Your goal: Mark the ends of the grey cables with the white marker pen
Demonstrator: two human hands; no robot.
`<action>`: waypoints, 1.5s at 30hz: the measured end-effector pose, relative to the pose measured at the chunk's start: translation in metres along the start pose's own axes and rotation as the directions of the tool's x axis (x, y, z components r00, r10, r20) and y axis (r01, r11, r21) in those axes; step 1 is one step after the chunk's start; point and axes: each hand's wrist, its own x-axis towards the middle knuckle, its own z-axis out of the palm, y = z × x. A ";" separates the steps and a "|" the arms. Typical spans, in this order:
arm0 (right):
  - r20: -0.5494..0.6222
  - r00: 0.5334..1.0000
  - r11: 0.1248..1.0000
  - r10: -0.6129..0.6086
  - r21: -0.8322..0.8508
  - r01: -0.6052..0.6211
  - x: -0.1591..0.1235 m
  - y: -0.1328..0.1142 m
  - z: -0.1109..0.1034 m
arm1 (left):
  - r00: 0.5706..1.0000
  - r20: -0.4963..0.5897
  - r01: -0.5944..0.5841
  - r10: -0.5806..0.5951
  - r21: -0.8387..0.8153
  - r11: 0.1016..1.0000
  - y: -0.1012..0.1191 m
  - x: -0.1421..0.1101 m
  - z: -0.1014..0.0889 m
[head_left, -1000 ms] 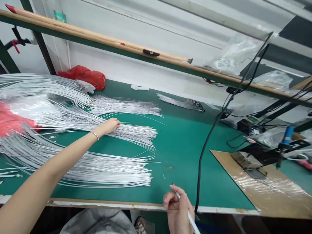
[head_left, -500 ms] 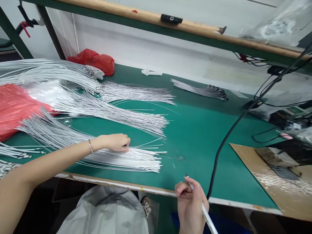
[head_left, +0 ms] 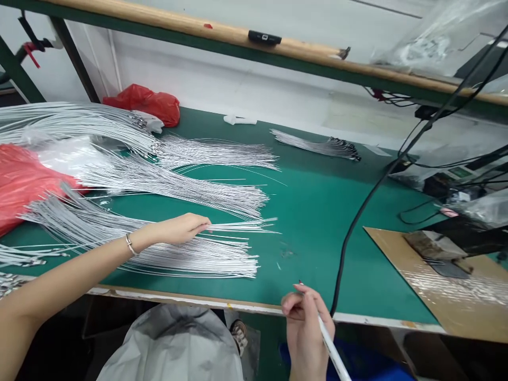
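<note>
My left hand (head_left: 186,227) is closed around a few thin white wires (head_left: 246,226), whose ends stick out to the right of my fingers. Below it lies a large bundle of the same wires (head_left: 222,259), spread along the front of the green table (head_left: 309,227). At the table's front edge, my right hand (head_left: 307,317) is closed around a slim white pen-like stick (head_left: 333,352) with a dark tip. Most of the stick's upper part is hidden by the fingers.
Behind lie another wire bundle (head_left: 222,185) and a smaller dark-ended bundle (head_left: 317,144). Red plastic bags (head_left: 24,180) are at the left. A black cable (head_left: 357,217) hangs across the right side, near a cardboard sheet (head_left: 400,270). A shelf bar (head_left: 178,24) crosses above.
My left hand has picked several wires out of the front bundle and raised them slightly. My right hand keeps its hold on the white stick. The view has shifted a little.
</note>
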 end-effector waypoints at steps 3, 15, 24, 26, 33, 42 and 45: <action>0.114 0.986 0.988 0.121 -0.112 -0.108 -0.002 0.002 0.019 | 1.000 0.028 0.013 -0.009 -0.133 0.991 0.016 -0.003 -0.014; 0.281 0.960 1.000 0.005 -0.026 0.003 -0.009 -0.006 0.094 | 0.953 0.273 -0.078 0.128 -0.189 0.979 0.080 -0.014 -0.004; -0.283 0.863 0.907 -0.418 -0.074 0.415 0.008 -0.027 0.046 | 0.978 0.179 -0.067 0.105 -0.207 0.976 0.091 -0.004 -0.009; -0.328 0.796 0.857 -0.508 -0.102 0.505 0.016 -0.035 0.038 | 0.974 0.199 -0.062 0.105 -0.214 0.975 0.090 -0.004 -0.011; 0.009 0.847 0.846 -0.531 0.068 0.530 0.045 -0.066 0.037 | 0.959 0.246 -0.099 0.142 -0.177 0.979 0.098 0.003 -0.006; 0.467 0.791 0.899 -0.395 0.022 0.437 0.020 -0.060 0.067 | 0.943 0.233 -0.185 0.238 -0.229 0.956 0.110 0.017 0.006; 0.255 0.849 0.885 -0.462 0.081 0.458 0.023 -0.057 0.058 | 0.946 0.205 -0.187 0.250 -0.285 0.940 0.113 0.016 0.004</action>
